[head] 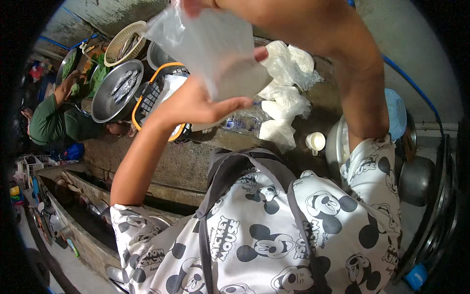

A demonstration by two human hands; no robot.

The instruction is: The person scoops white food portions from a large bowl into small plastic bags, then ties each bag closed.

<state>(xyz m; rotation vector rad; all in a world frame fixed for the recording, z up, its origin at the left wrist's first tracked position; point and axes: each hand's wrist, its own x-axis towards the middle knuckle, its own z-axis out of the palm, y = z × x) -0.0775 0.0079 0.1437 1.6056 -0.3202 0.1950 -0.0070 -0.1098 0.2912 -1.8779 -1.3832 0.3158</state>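
A clear plastic bag (227,40) with whitish contents at its bottom hangs tilted above the counter, somewhat blurred. My left hand (198,101) cups its lower end, thumb on the near side and fingertips showing through and past the far side. At the top edge of the picture, my right hand (196,6) grips the bag's upper end; part of that hand is cut off. Behind and to the right lie several plastic bags of white, crumbly material (277,110) on the counter. A small white cup (315,142) stands near them.
Left of my hands sits an orange-rimmed basket (137,106). Beyond it are a metal basin (99,106) with silvery fish and a cream colander (110,55). A person in green (47,121) works at far left. A metal pot (333,143) stands by my right elbow.
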